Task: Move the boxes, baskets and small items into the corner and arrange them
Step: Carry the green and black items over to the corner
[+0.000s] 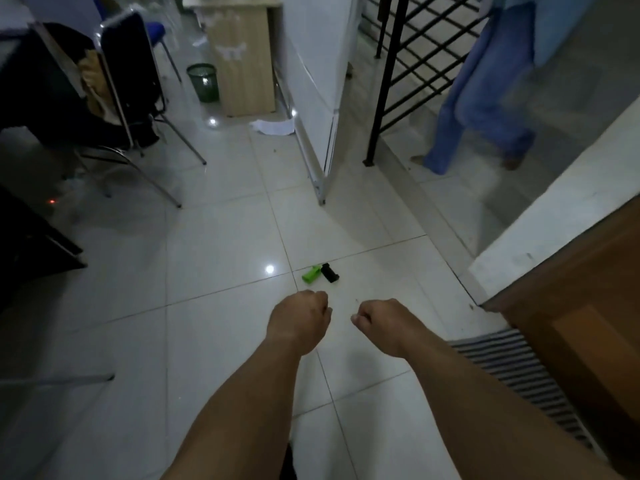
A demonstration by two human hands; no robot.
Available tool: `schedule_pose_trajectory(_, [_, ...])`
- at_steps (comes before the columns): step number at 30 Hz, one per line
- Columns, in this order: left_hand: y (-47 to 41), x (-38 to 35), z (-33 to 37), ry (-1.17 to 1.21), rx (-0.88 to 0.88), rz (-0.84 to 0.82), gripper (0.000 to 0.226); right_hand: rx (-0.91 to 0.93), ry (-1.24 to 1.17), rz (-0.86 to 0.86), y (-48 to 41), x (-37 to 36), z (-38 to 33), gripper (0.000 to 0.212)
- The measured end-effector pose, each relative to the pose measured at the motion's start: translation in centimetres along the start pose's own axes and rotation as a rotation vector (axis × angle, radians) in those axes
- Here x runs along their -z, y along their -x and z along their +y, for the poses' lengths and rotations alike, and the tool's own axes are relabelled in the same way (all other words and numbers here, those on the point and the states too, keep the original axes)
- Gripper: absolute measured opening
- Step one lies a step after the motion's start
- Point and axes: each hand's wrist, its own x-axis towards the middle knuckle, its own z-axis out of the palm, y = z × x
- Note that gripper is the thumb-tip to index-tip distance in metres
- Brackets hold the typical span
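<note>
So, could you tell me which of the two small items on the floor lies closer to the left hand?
The green item: it lies to the left of the black item, touching it, and sits just beyond the left hand.

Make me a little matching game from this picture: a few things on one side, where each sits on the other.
Things:
1. green bin
2. small green item
3. striped mat
4. white paper

Places:
A. floor tile just beyond both hands
B. beside the wooden door, right
C. against the wooden cabinet, far back
D. floor at the white panel's foot

Pairs: 1-C, 2-A, 3-B, 4-D
</note>
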Motion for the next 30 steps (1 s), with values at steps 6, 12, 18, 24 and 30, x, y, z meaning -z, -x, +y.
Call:
schedule_pose_trajectory(6, [-12.0, -0.7, -5.4, 0.000, 0.033, -0.117, 0.027, -0.071, -0.054, -0.034, -12.3, 2.2, -1.9, 0.029])
schedule_pose_trajectory(12, [-22.7, -1.6, -8.7, 0.010, 0.061, -0.253, 0.029, -0.102, -0.114, -0.146, -23.4, 3.9, -2.8, 0.024])
schedule_pose_trajectory(18, [-33.7, -6.3, -10.6, 0.046, 0.177, -0.406, 0.033, -0.163, -0.176, -0.174, -36.2, 3.7, 0.4, 0.023])
schedule_pose_trajectory(24, [-44.9, -17.6, -14.2, 0.067, 0.321, -0.482, 0.035, -0.213, -0.178, -0.185, -51.0, -1.4, 7.2, 0.028])
schedule_pose_trajectory(30, [-52.5, -30.4, -17.8, 0.077, 0.370, -0.554, 0.037, -0.272, -0.156, -0.220, -62.3, -9.9, 13.0, 0.034])
